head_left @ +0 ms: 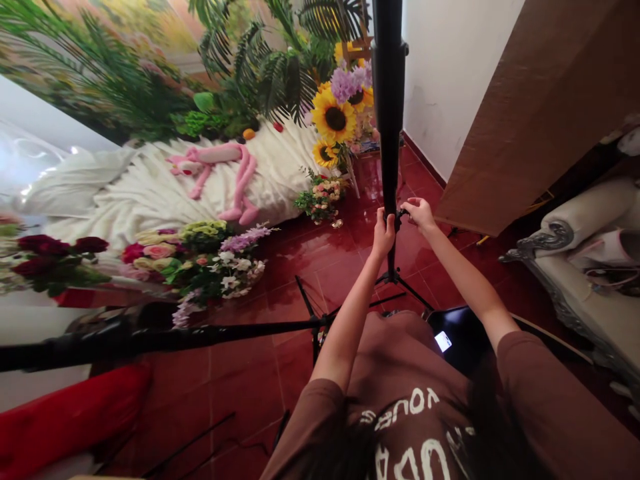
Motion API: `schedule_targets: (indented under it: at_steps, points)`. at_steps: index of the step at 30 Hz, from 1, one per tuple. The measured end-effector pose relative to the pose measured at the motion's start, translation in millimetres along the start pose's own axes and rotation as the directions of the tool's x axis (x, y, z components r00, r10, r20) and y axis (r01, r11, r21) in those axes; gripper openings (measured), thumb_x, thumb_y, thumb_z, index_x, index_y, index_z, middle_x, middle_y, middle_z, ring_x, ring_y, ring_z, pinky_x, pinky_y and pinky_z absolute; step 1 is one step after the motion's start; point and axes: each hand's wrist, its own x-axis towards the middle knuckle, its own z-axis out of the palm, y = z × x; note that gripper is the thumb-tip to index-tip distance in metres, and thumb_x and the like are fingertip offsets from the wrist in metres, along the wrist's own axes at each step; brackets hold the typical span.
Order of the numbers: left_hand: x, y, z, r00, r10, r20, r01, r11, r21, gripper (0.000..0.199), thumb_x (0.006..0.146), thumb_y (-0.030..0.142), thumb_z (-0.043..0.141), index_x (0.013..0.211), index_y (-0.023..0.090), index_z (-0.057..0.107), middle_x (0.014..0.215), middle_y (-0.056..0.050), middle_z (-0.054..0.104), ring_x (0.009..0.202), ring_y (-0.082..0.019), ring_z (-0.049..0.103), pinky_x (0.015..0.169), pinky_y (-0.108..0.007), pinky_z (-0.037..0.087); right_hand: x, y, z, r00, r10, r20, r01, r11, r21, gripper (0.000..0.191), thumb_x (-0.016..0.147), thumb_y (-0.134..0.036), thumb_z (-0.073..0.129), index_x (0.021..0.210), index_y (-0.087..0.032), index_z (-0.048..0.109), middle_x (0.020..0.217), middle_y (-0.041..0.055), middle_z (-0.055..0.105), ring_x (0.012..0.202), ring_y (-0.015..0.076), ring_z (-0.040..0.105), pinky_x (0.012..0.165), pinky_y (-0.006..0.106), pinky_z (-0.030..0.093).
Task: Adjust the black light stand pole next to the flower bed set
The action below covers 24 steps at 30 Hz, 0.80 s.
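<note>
A tall black stand [389, 133] rises in front of me, its tripod legs spread on the red floor. My left hand [384, 232] is wrapped round the pole from its left side. On the pole's right side, my right hand [418, 213] pinches a small black knob [401, 215] that sticks out from the pole at the same height. The fingertips of the two hands are close together, with the pole between them.
Another black stand [200, 333] crosses the left side, its legs near the centre. A white-draped bed [280, 173] holds a pink plush toy [220, 155]. Flowers [220, 260], a brown panel [540, 113] and a cream sofa [590, 213] stand around.
</note>
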Motion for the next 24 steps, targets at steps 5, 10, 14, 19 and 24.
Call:
schedule_targets:
  at_steps: [5, 10, 14, 19, 24]
  points:
    - [-1, 8, -1.1, 1.000, 0.021, -0.010, -0.020, 0.999, 0.037, 0.048, 0.091, 0.064, 0.038, 0.110, 0.021, 0.050, 0.082, -0.002, 0.063, 0.065, -0.011, 0.059, 0.063, -0.024, 0.047, -11, 20, -11, 0.951, -0.054, 0.303, -0.029, 0.964, 0.264, 0.025, 0.075, -0.039, 0.071, 0.088, -0.019, 0.062, 0.078, -0.0027, 0.063, 0.060, 0.0059, 0.053, 0.051, 0.017, 0.040]
    - [-1, 11, -0.4, 0.998, 0.060, -0.015, -0.059, 0.997, 0.054, 0.053, 0.090, 0.069, 0.033, 0.106, 0.022, 0.049, 0.091, -0.006, 0.064, 0.077, -0.014, 0.063, 0.071, -0.027, 0.049, -17, 41, -15, 0.854, -0.146, 0.500, -0.057, 0.928, 0.368, 0.037, 0.083, -0.055, 0.059, 0.103, -0.026, 0.067, 0.105, 0.0010, 0.070, 0.102, 0.0150, 0.063, 0.082, 0.028, 0.051]
    - [-1, 9, 0.2, 0.998, 0.053, -0.020, -0.052, 0.997, 0.049, 0.055, 0.089, 0.070, 0.033, 0.106, 0.021, 0.048, 0.086, -0.005, 0.062, 0.072, -0.014, 0.062, 0.069, -0.028, 0.049, -16, 51, -6, 0.853, -0.201, 0.482, -0.020, 0.910, 0.415, 0.046, 0.080, -0.064, 0.058, 0.109, -0.029, 0.063, 0.117, 0.0023, 0.067, 0.115, 0.0190, 0.059, 0.091, 0.035, 0.051]
    - [-1, 12, 0.3, 0.999, 0.047, -0.013, -0.047, 0.998, 0.039, 0.055, 0.088, 0.071, 0.033, 0.105, 0.021, 0.048, 0.089, -0.005, 0.063, 0.077, -0.014, 0.063, 0.071, -0.027, 0.049, -9, 53, 1, 0.890, -0.297, 0.346, 0.099, 0.866, 0.489, 0.050, 0.067, -0.070, 0.068, 0.087, -0.026, 0.057, 0.106, 0.0005, 0.068, 0.105, 0.0150, 0.061, 0.086, 0.029, 0.050]
    - [-1, 11, 0.5, 0.999, 0.029, -0.026, -0.028, 0.999, 0.033, 0.055, 0.088, 0.071, 0.034, 0.106, 0.022, 0.048, 0.083, -0.004, 0.062, 0.074, -0.014, 0.062, 0.069, -0.027, 0.048, -6, 32, -5, 0.942, -0.222, 0.253, 0.163, 0.958, 0.234, 0.053, 0.064, -0.067, 0.073, 0.067, -0.021, 0.046, 0.078, -0.0004, 0.066, 0.078, 0.0111, 0.061, 0.071, 0.024, 0.046]
